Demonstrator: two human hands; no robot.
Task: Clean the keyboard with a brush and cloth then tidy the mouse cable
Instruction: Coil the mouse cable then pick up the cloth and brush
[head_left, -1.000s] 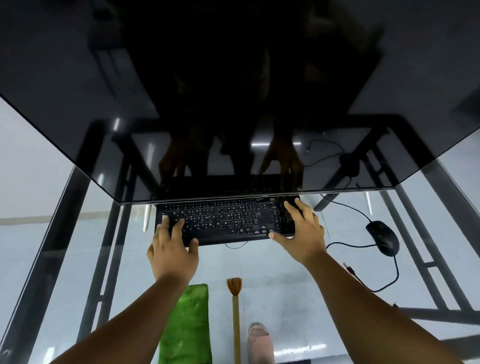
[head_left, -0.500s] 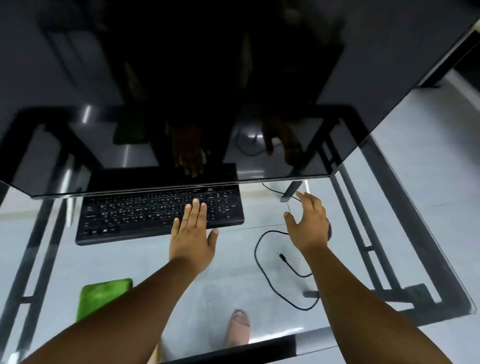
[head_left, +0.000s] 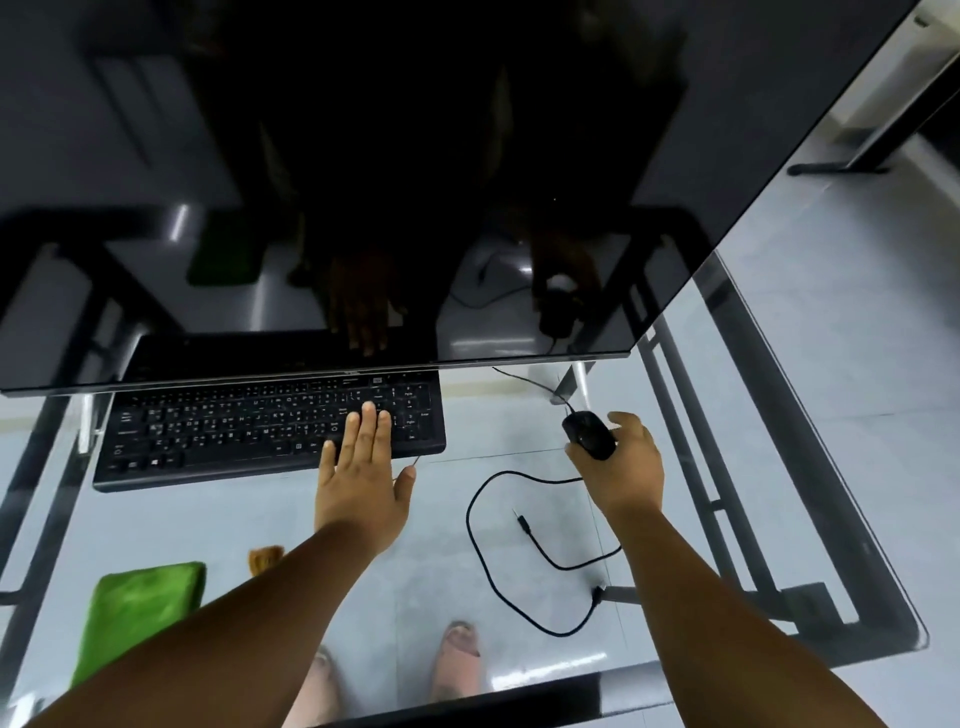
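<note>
A black keyboard (head_left: 249, 431) lies on the glass desk under the monitor's lower edge. My left hand (head_left: 363, 473) rests flat and open, fingertips on the keyboard's right end. My right hand (head_left: 621, 467) grips the black mouse (head_left: 587, 434) to the right of the keyboard. The mouse cable (head_left: 485, 566) loops loosely on the glass below the mouse, its plug end (head_left: 524, 522) lying free. A green cloth (head_left: 135, 613) sits at the near left. Only the bristle end of the brush (head_left: 265, 558) shows beside my left forearm.
A large dark monitor (head_left: 415, 182) overhangs the back of the desk. The glass desk (head_left: 831, 545) has a black metal frame, with its near edge and right corner close. My feet show through the glass below.
The view swung right. My left hand slid to the keyboard's right end and lies flat. My right hand reached over and closed on the mouse.
</note>
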